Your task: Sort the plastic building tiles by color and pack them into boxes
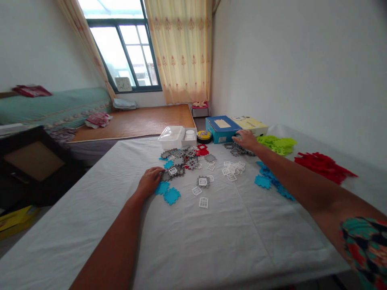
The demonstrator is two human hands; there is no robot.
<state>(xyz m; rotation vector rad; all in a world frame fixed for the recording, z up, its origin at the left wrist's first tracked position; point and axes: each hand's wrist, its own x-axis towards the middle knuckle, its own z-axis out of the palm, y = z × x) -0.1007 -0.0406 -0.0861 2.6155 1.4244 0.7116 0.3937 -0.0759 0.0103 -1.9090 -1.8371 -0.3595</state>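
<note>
My left hand (150, 181) lies low on the table, fingers loosely stretched against the near left edge of a mixed pile of interlocking plastic tiles. Closest to it are grey tiles (167, 175) and two blue tiles (172, 195). A small white window piece (172, 170) sits on top of the grey ones. Far forward on the right, my right hand (246, 140) reaches over a second heap of grey tiles (238, 150), fingers apart; its fingertips are too small to show any piece in them. One grey tile with a white window piece (202, 181) on it lies mid-table.
White window pieces (233, 170) are heaped mid-table. Blue (273, 181), red (325, 166) and lime-green (278, 144) tiles lie along the right side. At the back stand a blue box (222, 128), a yellow box (256, 125), a round black tin (204, 137) and a clear plastic container (171, 137).
</note>
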